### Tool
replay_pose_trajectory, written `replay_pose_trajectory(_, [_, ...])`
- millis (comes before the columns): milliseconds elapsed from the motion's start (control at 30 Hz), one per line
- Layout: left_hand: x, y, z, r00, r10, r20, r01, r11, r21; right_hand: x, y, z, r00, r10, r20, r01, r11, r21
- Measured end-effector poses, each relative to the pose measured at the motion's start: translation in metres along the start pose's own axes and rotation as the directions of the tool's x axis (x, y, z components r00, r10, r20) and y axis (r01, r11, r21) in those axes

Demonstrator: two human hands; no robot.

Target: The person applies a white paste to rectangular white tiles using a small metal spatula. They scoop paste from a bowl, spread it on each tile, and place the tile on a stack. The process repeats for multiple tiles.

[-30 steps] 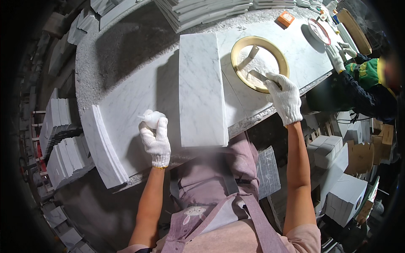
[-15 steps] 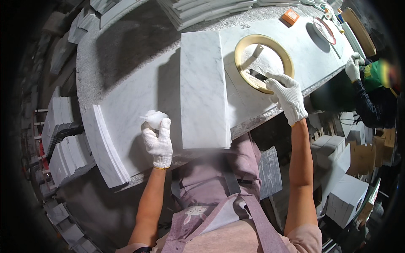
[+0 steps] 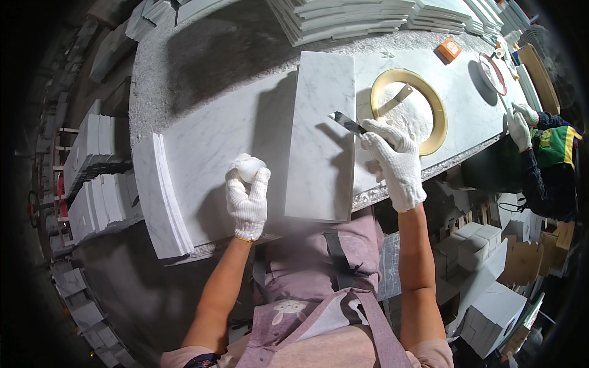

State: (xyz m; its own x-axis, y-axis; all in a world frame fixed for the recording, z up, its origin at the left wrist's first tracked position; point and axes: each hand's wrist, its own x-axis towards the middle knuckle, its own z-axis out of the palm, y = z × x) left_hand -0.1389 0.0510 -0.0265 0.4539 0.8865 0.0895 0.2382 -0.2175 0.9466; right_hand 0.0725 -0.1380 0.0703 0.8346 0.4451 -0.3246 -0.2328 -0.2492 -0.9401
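Observation:
In a white knit glove, my left hand (image 3: 248, 201) is closed around a rounded white wad (image 3: 248, 166), above the marble work surface left of a raised slab. My gloved right hand (image 3: 399, 167) grips a narrow scraper (image 3: 348, 123) with a dark body and a pale tip. Its tip points left over the white, grey-veined marble slab (image 3: 314, 178). Just beyond that hand sits a yellow bowl (image 3: 440, 118) of white powder or paste. A flat pale stick (image 3: 396, 100) leans inside the bowl.
Thin marble strips (image 3: 169, 202) stand at the table's left end. Stacked slabs (image 3: 350, 17) line the back. An orange box (image 3: 450, 49) and a red-rimmed bowl (image 3: 492, 75) lie at the far right, near a co-worker's gloved hands (image 3: 520, 130). White blocks (image 3: 491, 319) stand below right.
My right hand has moved left with the scraper, out of the bowl to above the slab. My left hand keeps its hold on the wad. The whole view has shifted.

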Motion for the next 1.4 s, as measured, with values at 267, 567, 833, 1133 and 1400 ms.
replay_pose_trajectory(267, [0.0,-0.003,-0.002,0.999,0.046,0.015,-0.047,0.997,0.062,0.003,0.027,0.025,0.869,-0.494,-0.003,0.46,0.812,-0.358])
replay_pose_trajectory(567, [-0.001,-0.009,-0.003,0.992,0.122,-0.017,-0.122,0.992,-0.043,-0.021,0.025,-0.008,1.0,0.014,0.024,-0.019,0.97,0.244])
replay_pose_trajectory(833, [-0.001,0.003,-0.001,1.0,0.028,-0.01,-0.029,0.951,-0.307,-0.04,0.053,-0.042,0.965,0.05,0.258,-0.207,0.746,0.633])
replay_pose_trajectory(1133, [0.036,0.002,0.025,0.999,0.033,-0.033,-0.037,0.994,-0.105,-0.031,0.004,-0.013,0.982,-0.07,0.176,0.047,0.99,0.13])
replay_pose_trajectory(1400, [0.036,-0.004,0.027,0.998,0.056,-0.03,-0.06,0.982,-0.177,-0.014,-0.015,0.02,0.879,-0.439,0.187,0.474,0.752,-0.458])
